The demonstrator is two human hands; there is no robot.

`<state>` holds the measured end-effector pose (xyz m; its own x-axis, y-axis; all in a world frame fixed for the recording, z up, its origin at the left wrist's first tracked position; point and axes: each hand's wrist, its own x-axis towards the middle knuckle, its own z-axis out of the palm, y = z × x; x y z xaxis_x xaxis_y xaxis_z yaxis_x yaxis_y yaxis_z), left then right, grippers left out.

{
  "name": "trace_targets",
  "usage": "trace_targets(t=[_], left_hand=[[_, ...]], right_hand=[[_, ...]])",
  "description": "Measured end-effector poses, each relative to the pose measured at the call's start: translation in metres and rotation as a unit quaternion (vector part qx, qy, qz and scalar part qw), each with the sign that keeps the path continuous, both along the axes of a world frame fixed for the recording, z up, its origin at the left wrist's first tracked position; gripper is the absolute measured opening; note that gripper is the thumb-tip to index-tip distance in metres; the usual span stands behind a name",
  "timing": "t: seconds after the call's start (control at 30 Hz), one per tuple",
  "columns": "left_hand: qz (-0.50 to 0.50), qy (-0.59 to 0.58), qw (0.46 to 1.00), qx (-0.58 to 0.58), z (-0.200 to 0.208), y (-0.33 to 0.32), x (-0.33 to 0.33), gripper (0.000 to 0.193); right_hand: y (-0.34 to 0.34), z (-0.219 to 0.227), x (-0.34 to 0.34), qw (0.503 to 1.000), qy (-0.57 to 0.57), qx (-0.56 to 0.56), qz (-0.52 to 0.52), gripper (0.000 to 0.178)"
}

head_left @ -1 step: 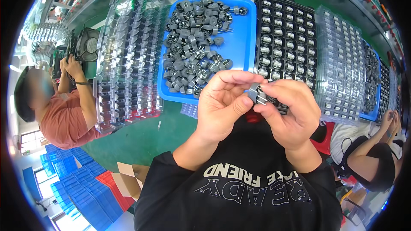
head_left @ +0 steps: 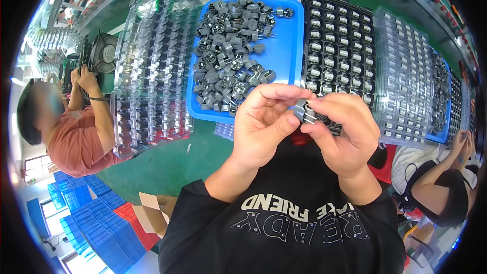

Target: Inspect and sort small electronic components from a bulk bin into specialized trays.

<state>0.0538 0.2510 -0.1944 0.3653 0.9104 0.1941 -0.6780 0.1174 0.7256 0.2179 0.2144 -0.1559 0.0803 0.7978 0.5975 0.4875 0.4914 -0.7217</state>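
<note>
A small grey round plug piece with metal pins [head_left: 300, 111] is held up in front of my chest. The thumb and fingers of my left hand [head_left: 265, 128] grip its grey body from the left. From the other side, my right hand [head_left: 349, 134] pinches at its pin side, with thumb and fingertips around the pins. Fingers cover part of the piece. Just beyond my hands stands a blue tray [head_left: 285, 66] with a heap of similar grey pieces [head_left: 223, 61]. Beside it on the right lies a black tray [head_left: 339, 45] holding rows of small metallic parts.
Stacked clear plastic trays stand at the left [head_left: 152, 71] and right [head_left: 403, 76]. Co-workers sit on the left [head_left: 81, 132] and right [head_left: 441, 187]. Blue crates [head_left: 101, 228] and an open cardboard box [head_left: 150, 213] are at lower left.
</note>
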Motion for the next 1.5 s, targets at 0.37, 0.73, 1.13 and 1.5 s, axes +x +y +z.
trace_targets(t=[0.37, 0.73, 1.13, 1.5], left_hand=[[0.076, 0.297, 0.943, 0.128, -0.015, -0.001, 0.005, 0.046], [-0.011, 0.711, 0.594, 0.376, -0.011, 0.03, -0.026, 0.024], [0.036, 0.695, 0.608, 0.382, -0.018, 0.03, -0.019, 0.019], [0.064, 0.66, 0.723, 0.194, -0.019, 0.031, -0.012, 0.019]], right_hand=[[-0.001, -0.035, 0.025, 0.975, 0.112, -0.188, -0.036, 0.005], [-0.008, -0.064, 0.033, 0.913, -0.338, -0.198, -0.115, 0.011], [-0.004, -0.057, 0.059, 0.908, -0.328, -0.256, -0.046, 0.015], [0.001, -0.066, 0.044, 0.904, -0.4, -0.138, -0.054, 0.009]])
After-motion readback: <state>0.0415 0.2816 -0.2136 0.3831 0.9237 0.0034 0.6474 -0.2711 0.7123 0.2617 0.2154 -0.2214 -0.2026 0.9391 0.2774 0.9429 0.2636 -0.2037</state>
